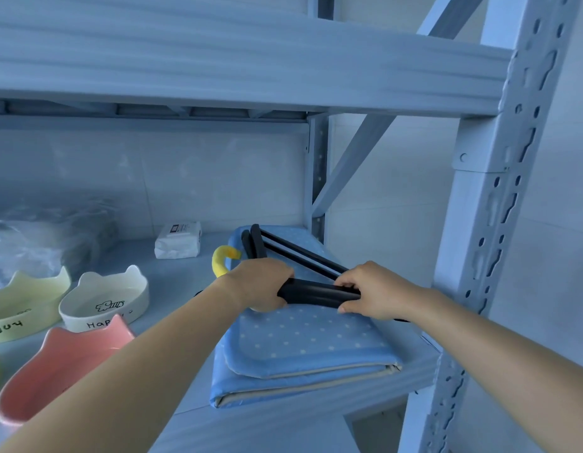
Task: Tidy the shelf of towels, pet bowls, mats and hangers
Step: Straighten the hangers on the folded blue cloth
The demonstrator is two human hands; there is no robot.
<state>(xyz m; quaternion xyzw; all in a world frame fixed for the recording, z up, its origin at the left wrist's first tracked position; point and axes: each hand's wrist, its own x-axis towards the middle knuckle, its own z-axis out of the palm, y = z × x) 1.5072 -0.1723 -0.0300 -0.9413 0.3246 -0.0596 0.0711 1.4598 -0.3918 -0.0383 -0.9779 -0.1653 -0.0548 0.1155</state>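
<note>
Two black hangers [313, 291] lie stacked on a folded blue dotted mat [303, 348] at the right end of the shelf. My left hand [262, 282] grips their left part and my right hand [371, 291] grips their right corner. A yellow hook [222, 258] sticks out behind my left hand. Three cat-eared pet bowls stand to the left: a white one [103, 299], a pale green one [25, 302] and a pink one [58, 364] nearest me.
A white wrapped pack [178, 240] lies at the back of the shelf board [172, 282]. A clear plastic bag with dark contents [38, 237] fills the back left. The upright post [486, 256] and upper shelf beam [250, 60] frame the opening.
</note>
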